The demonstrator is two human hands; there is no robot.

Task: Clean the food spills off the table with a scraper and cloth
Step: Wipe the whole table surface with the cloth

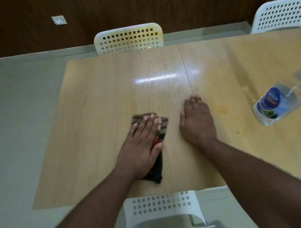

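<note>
A dark patterned cloth (pixel 163 126) lies on the light wooden table (pixel 101 92), near its front middle. My left hand (pixel 140 143) presses flat on the cloth with straight fingers. My right hand (pixel 197 119) rests flat on the bare tabletop just right of the cloth, fingers straight and together, holding nothing. A yellowish stain (pixel 222 109) marks the table to the right of my right hand, with a wet streak (pixel 241 75) beyond it. No scraper is in view.
A clear plastic water bottle (pixel 287 93) with a blue label and cap stands at the table's right edge. White perforated chairs stand at the far side (pixel 128 39), far right (pixel 284 13) and near side (pixel 162 210). Grey floor lies to the left.
</note>
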